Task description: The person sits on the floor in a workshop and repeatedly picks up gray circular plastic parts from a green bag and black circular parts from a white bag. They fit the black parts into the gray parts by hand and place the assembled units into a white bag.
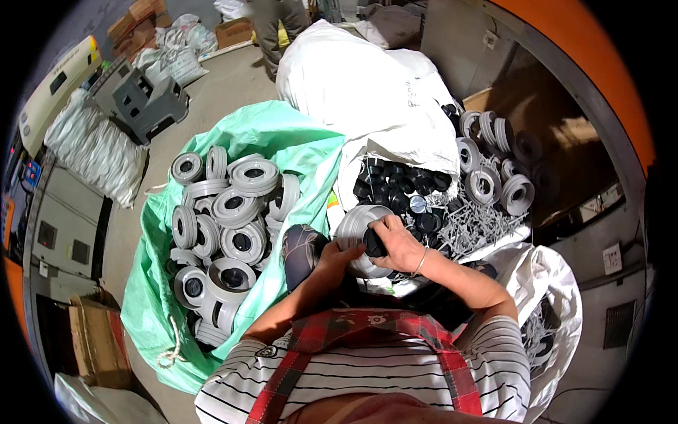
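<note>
My left hand point(336, 257) is closed on the near left edge of a grey ribbed plastic ring point(353, 222), held tilted in front of my body. In my right hand point(401, 244) a round black cap point(374, 244) is gripped between fingers and thumb, against the ring's side facing me. Whether the cap sits inside the ring's opening I cannot tell. Just beyond my hands lies a heap of black caps point(385, 185) in the mouth of a white sack point(353, 78). To the left, a green sack point(152, 283) holds grey rings point(244, 244), several with black centres.
Loose grey rings point(483, 185) and thin grey plastic scraps point(487, 222) lie at the right. Another white sack point(558, 283) of scraps stands by my right elbow. A grey step stool point(152, 102) is far left; a person's legs point(268, 39) show at the back.
</note>
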### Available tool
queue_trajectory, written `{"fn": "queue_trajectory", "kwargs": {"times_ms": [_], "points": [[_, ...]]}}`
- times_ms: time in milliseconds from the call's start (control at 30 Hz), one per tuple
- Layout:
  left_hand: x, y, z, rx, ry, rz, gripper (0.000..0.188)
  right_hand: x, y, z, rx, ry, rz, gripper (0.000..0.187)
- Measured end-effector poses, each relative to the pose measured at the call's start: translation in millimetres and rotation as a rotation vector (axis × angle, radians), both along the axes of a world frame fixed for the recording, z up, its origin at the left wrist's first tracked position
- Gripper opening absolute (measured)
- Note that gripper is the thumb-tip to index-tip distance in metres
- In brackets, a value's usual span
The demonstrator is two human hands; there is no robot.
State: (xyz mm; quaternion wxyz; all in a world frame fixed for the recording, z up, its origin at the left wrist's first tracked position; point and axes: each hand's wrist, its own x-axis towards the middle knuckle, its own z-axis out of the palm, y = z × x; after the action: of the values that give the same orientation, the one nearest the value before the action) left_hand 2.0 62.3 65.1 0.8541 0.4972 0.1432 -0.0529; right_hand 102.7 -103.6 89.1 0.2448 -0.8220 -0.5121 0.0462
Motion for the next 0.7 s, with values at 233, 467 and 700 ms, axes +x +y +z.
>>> {"fn": "queue_trajectory", "kwargs": {"times_ms": [233, 467, 700], "points": [[3, -5, 18, 0.067, 0.064, 0.002, 0.027, 4, -12, -6, 0.126, 0.032, 0.021, 0.065], [-5, -18, 24, 0.441, -0.177, -0.025, 0.038, 1, 2, -8, 0.736, 0.906, -0.169, 0.057], [7, -2, 11, 1.214, -0.846, -0.124, 0.068, 21, -2, -12, 0.611, 1.294, -0.119, 0.025]]}}
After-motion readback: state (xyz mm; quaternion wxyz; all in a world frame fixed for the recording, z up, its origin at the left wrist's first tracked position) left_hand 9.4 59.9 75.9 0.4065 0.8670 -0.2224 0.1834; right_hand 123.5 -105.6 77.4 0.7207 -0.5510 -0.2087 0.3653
